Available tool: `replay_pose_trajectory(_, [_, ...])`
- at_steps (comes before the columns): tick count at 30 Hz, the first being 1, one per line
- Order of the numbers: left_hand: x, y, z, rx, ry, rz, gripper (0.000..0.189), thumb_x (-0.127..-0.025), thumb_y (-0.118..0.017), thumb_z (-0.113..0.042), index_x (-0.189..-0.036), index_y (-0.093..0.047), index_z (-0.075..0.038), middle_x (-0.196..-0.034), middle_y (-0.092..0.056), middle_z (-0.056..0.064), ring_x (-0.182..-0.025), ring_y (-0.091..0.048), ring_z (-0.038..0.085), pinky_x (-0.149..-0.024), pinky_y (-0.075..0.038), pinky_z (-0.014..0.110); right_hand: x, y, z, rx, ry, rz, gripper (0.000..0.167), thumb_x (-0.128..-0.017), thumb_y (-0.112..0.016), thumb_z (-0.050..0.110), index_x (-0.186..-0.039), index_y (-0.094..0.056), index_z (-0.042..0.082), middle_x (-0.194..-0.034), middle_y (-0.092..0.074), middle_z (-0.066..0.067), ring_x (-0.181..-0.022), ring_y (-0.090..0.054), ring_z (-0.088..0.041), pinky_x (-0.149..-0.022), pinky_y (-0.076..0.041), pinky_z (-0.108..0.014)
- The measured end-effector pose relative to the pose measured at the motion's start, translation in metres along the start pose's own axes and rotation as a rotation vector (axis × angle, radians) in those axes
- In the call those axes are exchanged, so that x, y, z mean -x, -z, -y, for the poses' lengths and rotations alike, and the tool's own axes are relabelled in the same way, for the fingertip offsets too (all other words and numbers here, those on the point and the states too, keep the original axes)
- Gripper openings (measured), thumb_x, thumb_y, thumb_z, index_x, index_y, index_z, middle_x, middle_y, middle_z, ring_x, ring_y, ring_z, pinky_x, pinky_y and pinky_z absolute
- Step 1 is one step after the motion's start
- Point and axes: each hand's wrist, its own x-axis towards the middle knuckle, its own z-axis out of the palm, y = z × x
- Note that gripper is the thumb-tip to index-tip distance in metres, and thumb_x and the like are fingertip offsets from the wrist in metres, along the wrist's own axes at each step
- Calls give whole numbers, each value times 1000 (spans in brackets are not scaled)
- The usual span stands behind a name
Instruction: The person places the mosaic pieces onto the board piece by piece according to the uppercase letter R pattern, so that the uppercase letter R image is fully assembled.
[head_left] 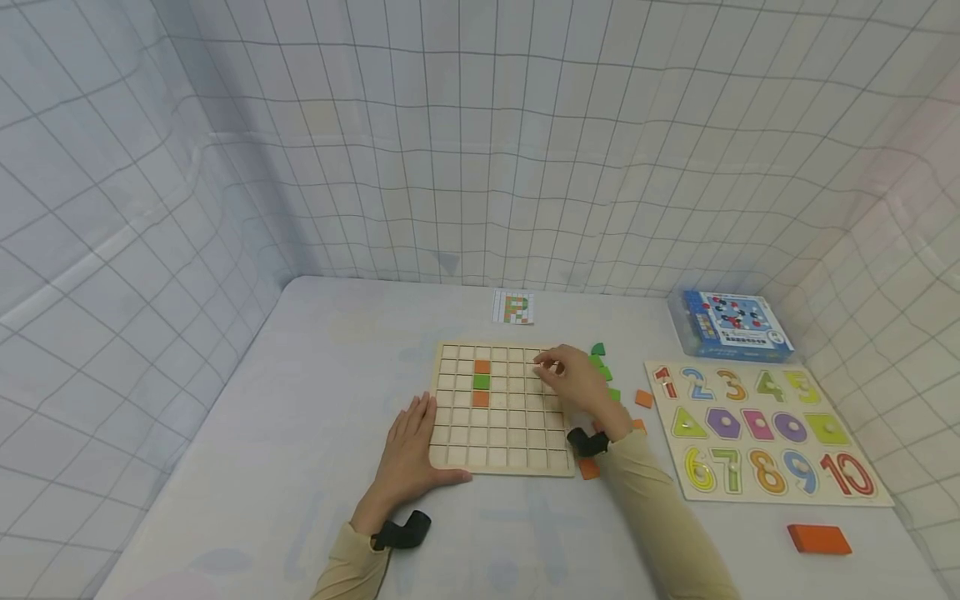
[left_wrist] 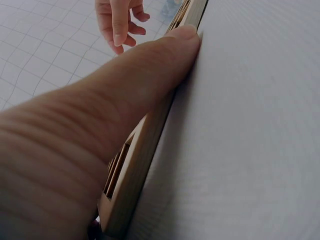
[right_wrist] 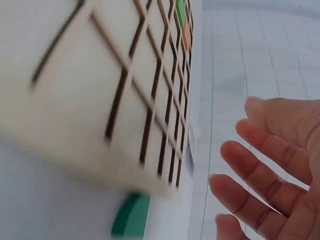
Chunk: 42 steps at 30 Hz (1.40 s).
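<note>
We see the wooden grid board (head_left: 525, 451) lying flat on the white tabletop (head_left: 300, 400), in front of the person. The left hand (head_left: 408, 450) is released and spread at the board's near left corner, its fingers straight against the left side and its thumb resting along the near edge. We find the right hand (head_left: 576, 379) above the board's right part, released too, its fingers loosely bent and bare. Within the third column from the left, we count an upper orange tile (head_left: 482, 367), a green tile (head_left: 482, 382) and a lower orange tile (head_left: 481, 399), stacked in adjoining cells. Loose pieces lie just right of the board, among them a dark green piece (head_left: 597, 349) and a loose orange tile (head_left: 643, 398). Behind the board we see a pattern card (head_left: 513, 307); farther right, a number puzzle (head_left: 768, 429), a blue box (head_left: 738, 325) and an orange block (head_left: 819, 539).
</note>
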Motion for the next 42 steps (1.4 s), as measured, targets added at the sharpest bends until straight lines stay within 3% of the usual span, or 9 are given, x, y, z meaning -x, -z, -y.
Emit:
replay_pose_trajectory(6, [1,0,1,-5,3,6,124,-61,-81,-57,-147,-20,8,-154,-17,21,-142,-9,33,-112,-9,47,13,22,-23,46,-88,-153,27,-90,-67,25,-109,-70,6,-94,-65,-5,-76,-58,-20,-59,-47,-35])
replay_pose_trajectory(12, [1,0,1,-2,7,10,124,-61,-80,-57,-147,-20,7,-154,-16,21,-142,-8,32,-112,-9,47,22,38,-36,87,-193,-209,34,-88,-70,27,-112,-69,3,-96,-65,-11,-76,-57,-25,-54,-45,-35])
replay_pose_trajectory(22, [-1,0,3,-14,-2,3,123,-61,-80,-58,-147,-20,7,-154,-17,21,-142,-8,33,-113,-9,47,29,42,-46,166,-378,-161,47,-84,-73,36,-113,-65,0,-100,-64,-16,-84,-60,-30,-60,-47,-38])
replay_pose_trajectory(33, [0,0,1,-9,-5,6,123,-61,-81,-56,-147,-21,8,-154,-17,22,-142,-9,33,-112,-10,48,30,39,-50,210,-470,-107,48,-83,-73,37,-111,-65,-1,-101,-64,-16,-84,-60,-29,-61,-48,-38])
replay_pose_trajectory(42, [0,0,1,-8,-12,1,122,-61,-81,-56,-147,-21,8,-153,-18,22,-142,-10,34,-112,-10,48,32,37,-50,223,-484,-86,48,-82,-74,37,-108,-65,-2,-94,-65,-14,-75,-59,-26,-54,-46,-35])
